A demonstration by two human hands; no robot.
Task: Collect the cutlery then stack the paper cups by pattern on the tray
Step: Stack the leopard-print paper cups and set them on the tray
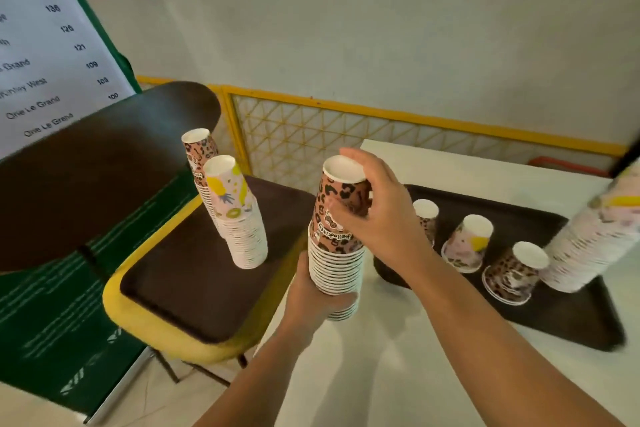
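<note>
Here the left hand (313, 295) grips the leopard stack (336, 253) low; the right hand (377, 215) pinches its top cup (341, 191) — above.

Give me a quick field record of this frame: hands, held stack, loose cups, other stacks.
left hand: grips the base of the held leopard stack
right hand: holds the top leopard cup on that stack
loose cups on tray: three, upside down, two leopard, one pineapple
tall stack on tray: pineapple pattern, blurred
stacks on chair seat: one pineapple, one leopard behind it
cutlery: none visible
</note>
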